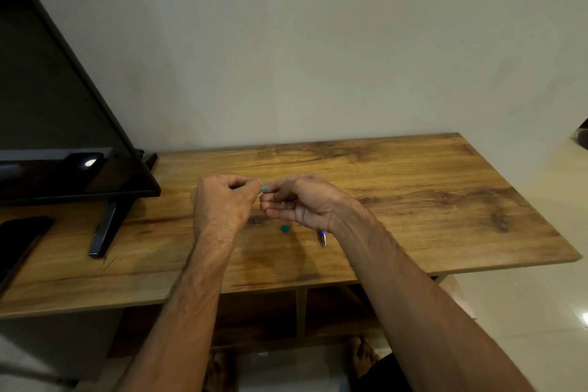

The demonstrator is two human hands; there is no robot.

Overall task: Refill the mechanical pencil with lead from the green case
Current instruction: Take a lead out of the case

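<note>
Both hands meet above the middle of the wooden table, and what the coming move turns on sits in the small gap between them: the green case, a sliver of teal pinched at the tips of the right hand, its open end seemingly turned toward the left hand. The left hand's thumb and forefinger are closed together right against that end, as if drawing out a lead (the lead itself is too thin to make out, so I cannot tell whether one is held). The right hand is curled around the case with its lower fingers loosely extended; the case's long axis appears to run roughly across, from one hand to the other, though most of it is hidden. The mechanical pencil lies on the table just below the right wrist, only its blue-banded metal tip showing, pointing toward the person; the rest is hidden under the forearm, so its axis seems to run away from the person. The right hand is clearly nearer it. A small green cap rests on the table below and between the two hands, apart from the pencil.
</note>
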